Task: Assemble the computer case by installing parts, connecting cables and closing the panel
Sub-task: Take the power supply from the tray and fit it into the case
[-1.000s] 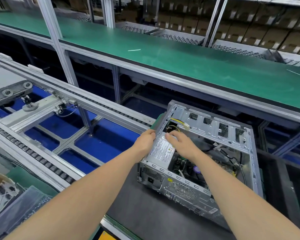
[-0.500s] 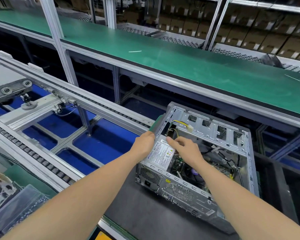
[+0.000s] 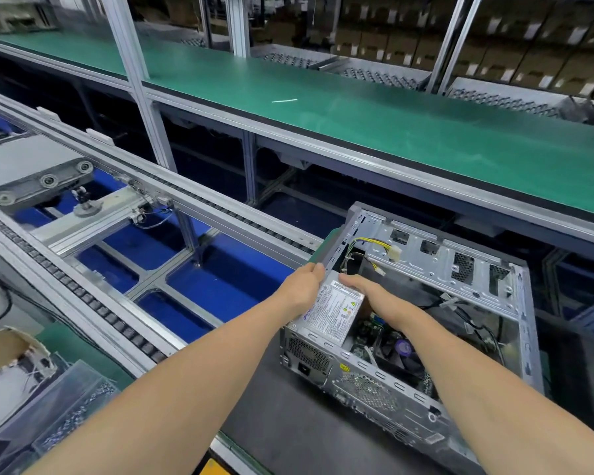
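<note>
left hand (image 3: 302, 286) gripping computer case (image 3: 443, 265) edge, right hand (image 3: 374, 296) flat on power supply (image 3: 336, 310), yellow cables (image 3: 374, 242) beyond, conveyor rail (image 3: 93, 303) left

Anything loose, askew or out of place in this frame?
A yellow-black power cable with its white connector rests unplugged on the computer case frame; probably not yet connected. Nothing else stands out.
</note>
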`<control>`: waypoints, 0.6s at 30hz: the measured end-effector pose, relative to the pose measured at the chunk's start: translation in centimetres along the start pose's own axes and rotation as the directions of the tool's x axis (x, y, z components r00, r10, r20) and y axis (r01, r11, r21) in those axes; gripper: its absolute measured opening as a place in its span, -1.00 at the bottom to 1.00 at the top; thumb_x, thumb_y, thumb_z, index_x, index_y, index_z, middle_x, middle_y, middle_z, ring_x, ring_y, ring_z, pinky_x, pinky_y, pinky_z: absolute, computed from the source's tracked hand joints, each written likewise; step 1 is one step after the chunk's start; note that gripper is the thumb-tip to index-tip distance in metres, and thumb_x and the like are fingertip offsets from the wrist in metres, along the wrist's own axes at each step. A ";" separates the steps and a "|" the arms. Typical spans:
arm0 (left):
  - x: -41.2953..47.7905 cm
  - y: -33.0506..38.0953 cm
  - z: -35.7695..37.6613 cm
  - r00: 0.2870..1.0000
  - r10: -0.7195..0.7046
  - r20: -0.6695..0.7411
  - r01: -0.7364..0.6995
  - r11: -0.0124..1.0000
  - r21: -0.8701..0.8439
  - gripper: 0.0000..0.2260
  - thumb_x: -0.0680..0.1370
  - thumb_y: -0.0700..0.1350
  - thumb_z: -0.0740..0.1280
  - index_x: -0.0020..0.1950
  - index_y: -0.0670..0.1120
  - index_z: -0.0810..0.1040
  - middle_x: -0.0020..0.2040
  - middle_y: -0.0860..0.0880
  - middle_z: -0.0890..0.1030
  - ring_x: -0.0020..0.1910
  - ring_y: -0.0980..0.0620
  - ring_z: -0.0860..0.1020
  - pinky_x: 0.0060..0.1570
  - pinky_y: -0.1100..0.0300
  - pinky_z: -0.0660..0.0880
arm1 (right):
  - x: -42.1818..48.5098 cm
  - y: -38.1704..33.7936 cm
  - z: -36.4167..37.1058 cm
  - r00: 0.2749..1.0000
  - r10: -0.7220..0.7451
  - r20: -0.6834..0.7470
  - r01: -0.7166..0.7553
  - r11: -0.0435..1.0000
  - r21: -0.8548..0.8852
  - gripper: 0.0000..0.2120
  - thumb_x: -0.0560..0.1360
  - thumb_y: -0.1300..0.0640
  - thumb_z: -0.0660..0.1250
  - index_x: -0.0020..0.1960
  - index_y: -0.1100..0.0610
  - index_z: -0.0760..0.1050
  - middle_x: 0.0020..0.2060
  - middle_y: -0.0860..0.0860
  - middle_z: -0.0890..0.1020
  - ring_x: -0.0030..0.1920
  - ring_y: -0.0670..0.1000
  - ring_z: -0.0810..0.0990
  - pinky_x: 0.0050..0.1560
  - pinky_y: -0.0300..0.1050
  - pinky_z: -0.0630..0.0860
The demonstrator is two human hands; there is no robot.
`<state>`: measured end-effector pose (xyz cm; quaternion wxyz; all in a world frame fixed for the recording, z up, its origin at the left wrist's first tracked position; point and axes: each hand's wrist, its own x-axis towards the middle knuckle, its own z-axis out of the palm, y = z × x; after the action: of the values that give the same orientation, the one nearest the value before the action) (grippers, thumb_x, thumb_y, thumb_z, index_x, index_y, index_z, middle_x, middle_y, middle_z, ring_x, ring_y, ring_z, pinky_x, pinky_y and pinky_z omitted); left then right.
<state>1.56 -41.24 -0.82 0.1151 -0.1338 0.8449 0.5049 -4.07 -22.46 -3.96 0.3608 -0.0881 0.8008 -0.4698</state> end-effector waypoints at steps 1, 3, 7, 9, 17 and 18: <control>0.0 0.0 0.0 1.000 0.008 -0.005 -0.008 1.000 0.010 -0.57 0.73 0.09 -0.05 0.31 -0.15 0.45 0.28 -0.17 0.55 0.20 -0.13 0.51 0.14 0.03 0.37 | 0.1 0.0 0.0 1.000 0.001 0.004 -0.001 1.000 -0.001 -0.39 0.23 -0.68 0.28 0.20 -0.48 0.57 0.36 -0.38 0.48 0.52 -0.11 0.31 0.52 0.06 0.10; 0.2 -0.1 0.1 0.999 0.031 -0.016 -0.030 0.999 0.034 -0.58 0.73 0.05 -0.05 0.23 -0.20 0.45 0.26 -0.23 0.54 0.13 -0.16 0.52 0.04 0.06 0.32 | 0.2 -0.1 -0.2 1.000 0.010 0.015 -0.009 1.000 -0.010 -0.46 0.17 -0.69 0.29 0.09 -0.55 0.58 0.25 -0.46 0.49 0.49 -0.14 0.30 0.48 0.04 0.10; 0.6 -0.2 0.2 0.998 0.047 -0.030 -0.046 0.998 0.049 -0.67 0.73 0.04 -0.04 -0.10 -0.03 0.39 0.15 -0.20 0.57 -0.11 0.01 0.44 -0.01 0.06 0.33 | 0.5 0.1 -0.4 0.999 0.014 0.049 -0.013 1.000 -0.024 -0.27 0.19 -0.68 0.29 0.28 -0.43 0.53 0.45 -0.34 0.42 0.51 -0.11 0.31 0.52 0.08 0.09; 0.5 -0.1 0.1 0.998 0.053 -0.029 -0.052 0.998 0.040 -0.69 0.73 0.03 -0.04 -0.08 -0.03 0.37 0.07 -0.14 0.56 -0.05 -0.03 0.44 0.04 0.04 0.35 | 0.4 -0.1 -0.3 0.998 0.034 0.047 -0.033 0.999 -0.024 -0.40 0.16 -0.70 0.29 0.13 -0.54 0.51 0.38 -0.40 0.38 0.46 -0.15 0.28 0.41 0.01 0.12; 0.3 0.0 -0.1 0.999 0.049 -0.011 -0.049 0.998 0.042 -0.65 0.73 -0.01 -0.05 0.01 -0.17 0.43 0.01 -0.13 0.55 -0.02 -0.10 0.47 0.04 0.00 0.39 | 0.6 -0.5 -0.9 0.994 0.072 0.079 -0.065 0.994 -0.083 -0.23 0.19 -0.69 0.29 0.31 -0.37 0.55 0.49 -0.15 0.49 0.53 0.08 0.36 0.57 0.23 0.10; 0.2 0.0 -0.1 0.999 0.045 -0.008 -0.045 0.998 0.032 -0.64 0.73 0.01 -0.04 0.03 -0.16 0.44 0.03 -0.11 0.56 0.01 -0.10 0.48 0.06 0.00 0.39 | 0.4 -0.8 -0.8 0.994 0.080 0.081 -0.073 0.994 -0.078 -0.26 0.23 -0.67 0.29 0.30 -0.35 0.57 0.50 -0.11 0.49 0.53 0.11 0.37 0.58 0.26 0.10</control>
<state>1.33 -41.31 -0.83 0.1021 -0.1151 0.8561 0.4934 -5.10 -22.50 -3.31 0.4081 -0.0904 0.8049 -0.4212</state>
